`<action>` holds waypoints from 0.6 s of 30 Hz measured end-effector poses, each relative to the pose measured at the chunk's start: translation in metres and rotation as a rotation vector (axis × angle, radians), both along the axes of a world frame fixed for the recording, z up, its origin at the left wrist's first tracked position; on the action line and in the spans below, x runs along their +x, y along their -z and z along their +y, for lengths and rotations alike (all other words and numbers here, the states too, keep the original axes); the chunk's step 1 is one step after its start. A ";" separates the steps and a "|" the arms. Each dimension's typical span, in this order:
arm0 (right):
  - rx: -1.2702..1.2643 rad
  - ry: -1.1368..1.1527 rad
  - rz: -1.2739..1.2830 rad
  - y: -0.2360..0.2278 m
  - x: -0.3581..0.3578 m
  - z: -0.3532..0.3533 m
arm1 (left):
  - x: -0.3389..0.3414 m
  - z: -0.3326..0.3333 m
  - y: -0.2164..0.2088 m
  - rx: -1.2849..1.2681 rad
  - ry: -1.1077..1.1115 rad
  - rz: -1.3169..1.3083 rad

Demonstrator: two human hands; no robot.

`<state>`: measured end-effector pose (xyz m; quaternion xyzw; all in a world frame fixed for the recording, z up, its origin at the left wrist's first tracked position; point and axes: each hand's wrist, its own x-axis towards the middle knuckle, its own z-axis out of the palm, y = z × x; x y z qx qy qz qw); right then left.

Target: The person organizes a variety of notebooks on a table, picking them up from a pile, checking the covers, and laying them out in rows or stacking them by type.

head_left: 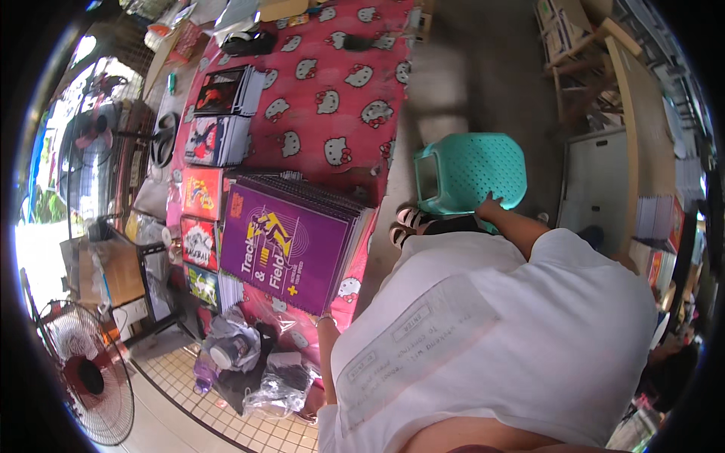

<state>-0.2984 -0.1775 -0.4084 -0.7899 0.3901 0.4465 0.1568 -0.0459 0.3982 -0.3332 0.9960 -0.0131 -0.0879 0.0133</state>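
My right hand (491, 207) grips the near edge of a turquoise plastic stool (474, 170) with a perforated seat, its fingers over the rim. My left hand (320, 317) is at the near corner of a stack of purple-covered spiral notebooks (291, 238), a band round its wrist. Its fingers are mostly hidden, so their grip does not show. The notebooks lie on a table with a pink cartoon-cat cloth (310, 121).
Smaller stacks of colourful notebooks (215, 142) line the table's left side. Plastic bags (283, 389) and a bottle lie at its near end. A fan (87, 374) stands at lower left. At right are a grey cabinet (593, 181) and a wooden panel (642, 121).
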 end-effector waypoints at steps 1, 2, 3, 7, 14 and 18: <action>-0.016 0.027 0.006 0.018 -0.034 -0.007 | 0.005 -0.010 -0.009 -0.012 -0.031 0.057; 0.088 0.321 -0.227 0.035 -0.067 -0.008 | 0.006 -0.018 -0.018 -0.021 -0.081 0.125; 0.149 0.473 -0.363 0.044 -0.069 -0.001 | 0.010 -0.024 -0.026 -0.018 -0.122 0.167; 0.266 0.151 -0.238 0.033 -0.063 0.014 | 0.009 -0.047 -0.041 -0.009 -0.218 0.206; 0.051 -0.016 -0.470 -0.006 -0.070 -0.005 | 0.023 -0.011 0.006 -0.052 -0.351 -0.283; 0.074 0.062 -0.366 -0.043 -0.047 -0.004 | 0.021 -0.038 -0.006 -0.330 -0.581 -0.073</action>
